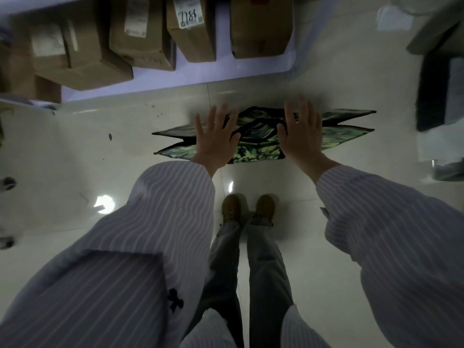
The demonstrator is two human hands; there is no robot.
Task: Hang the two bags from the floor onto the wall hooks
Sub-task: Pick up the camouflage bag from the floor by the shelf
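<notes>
The green patterned bag (261,144) stands on the pale tiled floor (75,146) in front of my feet, its top folded nearly flat. My left hand (216,141) and right hand (301,131) are spread above it, fingers loose and holding nothing; whether they touch the bag I cannot tell. My brown shoes (232,207) stand just behind it. Cardboard boxes (140,31) sit beyond, on a low white shelf (200,74).
</notes>
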